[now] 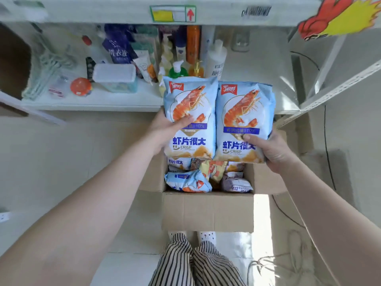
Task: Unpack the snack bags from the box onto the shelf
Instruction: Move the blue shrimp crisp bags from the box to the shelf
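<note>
Snack bags: you hold two pale blue ones with a shrimp print upright, side by side, above the open cardboard box (207,211) and in front of the shelf (90,104). Your left hand (165,131) grips the left bag (190,118), thumb across its front, the other fingers hidden behind it. Your right hand (268,149) grips the right bag (244,122) at its lower right corner, thumb in front. Between and below them, more snack bags (187,181) lie in the box, partly covered by the held pair. Bottles (192,44) on the shelf are blurred, their labels mostly unreadable.
</note>
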The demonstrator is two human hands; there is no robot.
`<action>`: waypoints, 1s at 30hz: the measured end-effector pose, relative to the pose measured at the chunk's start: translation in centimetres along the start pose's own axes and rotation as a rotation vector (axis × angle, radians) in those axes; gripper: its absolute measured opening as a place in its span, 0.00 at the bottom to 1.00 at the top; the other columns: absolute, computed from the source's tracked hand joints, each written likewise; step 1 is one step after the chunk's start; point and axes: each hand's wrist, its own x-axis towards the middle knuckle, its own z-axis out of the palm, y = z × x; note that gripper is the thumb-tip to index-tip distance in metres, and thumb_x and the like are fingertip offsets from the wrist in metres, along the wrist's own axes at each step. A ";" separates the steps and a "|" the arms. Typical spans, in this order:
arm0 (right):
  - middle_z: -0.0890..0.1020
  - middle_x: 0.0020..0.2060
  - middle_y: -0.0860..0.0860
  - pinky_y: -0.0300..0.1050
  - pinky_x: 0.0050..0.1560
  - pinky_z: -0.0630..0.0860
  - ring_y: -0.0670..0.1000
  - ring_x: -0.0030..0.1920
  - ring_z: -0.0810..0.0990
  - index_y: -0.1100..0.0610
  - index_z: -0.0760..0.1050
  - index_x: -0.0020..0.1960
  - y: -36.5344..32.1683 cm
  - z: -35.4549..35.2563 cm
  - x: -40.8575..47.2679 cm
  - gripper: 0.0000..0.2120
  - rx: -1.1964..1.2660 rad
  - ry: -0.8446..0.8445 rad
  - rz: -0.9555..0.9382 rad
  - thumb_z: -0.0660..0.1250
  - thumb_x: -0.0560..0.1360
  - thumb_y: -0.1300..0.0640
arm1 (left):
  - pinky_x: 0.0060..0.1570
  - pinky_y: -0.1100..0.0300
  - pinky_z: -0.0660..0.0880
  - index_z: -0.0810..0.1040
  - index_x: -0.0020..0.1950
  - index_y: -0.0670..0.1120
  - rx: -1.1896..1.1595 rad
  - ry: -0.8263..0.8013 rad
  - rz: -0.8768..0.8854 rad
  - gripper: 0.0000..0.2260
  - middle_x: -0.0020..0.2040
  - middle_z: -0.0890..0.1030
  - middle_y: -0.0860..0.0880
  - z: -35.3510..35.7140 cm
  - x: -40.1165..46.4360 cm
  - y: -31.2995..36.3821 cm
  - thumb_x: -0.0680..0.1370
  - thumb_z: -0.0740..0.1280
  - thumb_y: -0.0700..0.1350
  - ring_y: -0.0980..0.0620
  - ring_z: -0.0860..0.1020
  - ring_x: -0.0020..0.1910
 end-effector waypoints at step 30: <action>0.86 0.48 0.54 0.55 0.50 0.83 0.55 0.48 0.86 0.61 0.78 0.62 -7.1 30.5 -14.9 0.40 -0.275 -0.022 -0.047 0.84 0.52 0.52 | 0.42 0.66 0.78 0.72 0.65 0.49 -0.017 0.334 0.094 0.30 0.55 0.81 0.55 -37.0 -26.2 2.1 0.67 0.79 0.43 0.60 0.81 0.50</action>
